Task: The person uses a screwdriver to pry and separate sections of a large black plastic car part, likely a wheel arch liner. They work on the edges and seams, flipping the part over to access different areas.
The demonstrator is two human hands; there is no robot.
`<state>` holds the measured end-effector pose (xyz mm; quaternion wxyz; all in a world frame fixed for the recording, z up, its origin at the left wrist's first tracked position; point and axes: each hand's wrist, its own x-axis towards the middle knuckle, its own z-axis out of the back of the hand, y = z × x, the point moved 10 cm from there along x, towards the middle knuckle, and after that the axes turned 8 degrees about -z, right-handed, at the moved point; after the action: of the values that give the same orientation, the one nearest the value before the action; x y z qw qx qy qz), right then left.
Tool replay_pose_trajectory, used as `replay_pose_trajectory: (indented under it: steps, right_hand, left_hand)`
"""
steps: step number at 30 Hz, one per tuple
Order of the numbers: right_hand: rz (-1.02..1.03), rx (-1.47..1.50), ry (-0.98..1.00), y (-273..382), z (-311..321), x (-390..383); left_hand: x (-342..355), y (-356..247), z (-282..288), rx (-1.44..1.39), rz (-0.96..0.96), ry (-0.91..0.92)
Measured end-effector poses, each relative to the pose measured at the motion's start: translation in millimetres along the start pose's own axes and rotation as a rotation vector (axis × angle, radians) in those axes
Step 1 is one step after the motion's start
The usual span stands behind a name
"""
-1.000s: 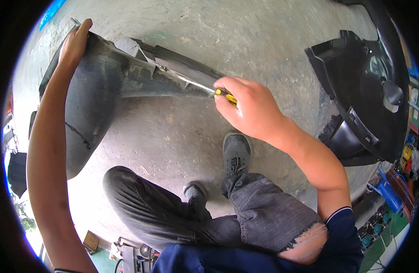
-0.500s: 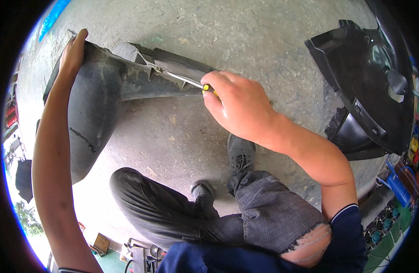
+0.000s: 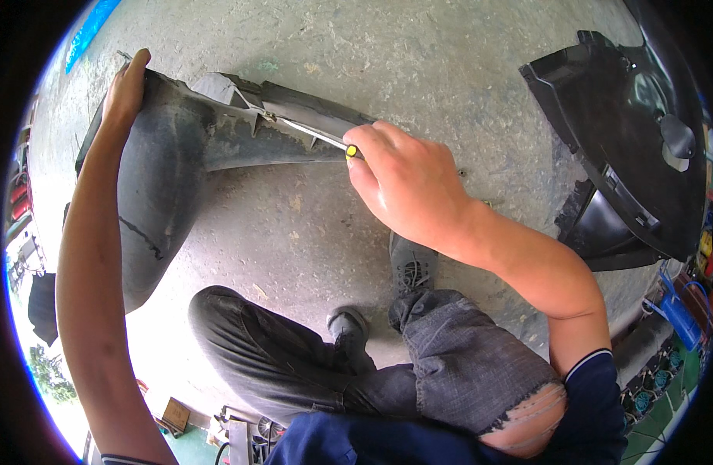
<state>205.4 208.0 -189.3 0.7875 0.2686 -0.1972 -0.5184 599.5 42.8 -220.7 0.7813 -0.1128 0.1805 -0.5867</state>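
Note:
A worn dark grey plastic wheel arch liner (image 3: 159, 167) stands on the concrete at my left, its narrow flanged arm stretching to the right. My left hand (image 3: 126, 89) is closed over its upper left edge, and a small metal piece (image 3: 124, 55) pokes out beside the fingers. In my right hand (image 3: 410, 178) is a screwdriver (image 3: 314, 132) with a yellow and black handle, gripped between thumb and fingers. Its shaft points left along the flange, and the tip meets a small metal clip (image 3: 269, 117) there. My right fingers partly hide the arm's far end.
A second, shiny black plastic liner (image 3: 604, 116) lies on the floor (image 3: 449, 62) at the right. Blue tools (image 3: 679, 318) and cables sit along the lower right rim. Below me are my knees and shoes (image 3: 347, 329). A blue sheet (image 3: 91, 35) lies at the upper left.
The screwdriver handle has turned slightly in my right hand, while its tip stays at the same clip. My left hand keeps its hold on the liner.

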Motion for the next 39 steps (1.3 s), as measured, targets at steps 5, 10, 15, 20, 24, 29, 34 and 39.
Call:
replay_pose_trajectory:
  steps: [5,10,15,20,24,29,34,39]
  right_hand:
    - [-0.02,0.011,0.021,-1,-2,2]
    - [-0.026,-0.018,0.032,0,0,3]
    - [-0.042,-0.058,0.069,0,-4,3]
    - [-0.048,-0.042,0.044,1,-2,4]
    - [-0.05,-0.054,0.044,2,-3,4]
    - [-0.069,-0.085,0.073,6,-4,5]
    - [-0.077,-0.112,0.085,5,-4,9]
    - [0.018,-0.112,0.116,8,-1,24]
  left_hand:
    - [7,7,0,-0.01,-0.04,-0.037]
    - [4,4,-2,0.003,-0.02,0.004]
    - [4,2,0,0.001,-0.046,-0.016]
    - [0,-1,1,0.003,-0.041,-0.026]
    - [-2,-4,1,-0.004,-0.043,-0.016]
    - [0,0,1,0.006,-0.057,-0.046]
    - [3,-5,0,0.092,-0.04,-0.002]
    - [-3,-2,2,0.159,-0.043,0.001]
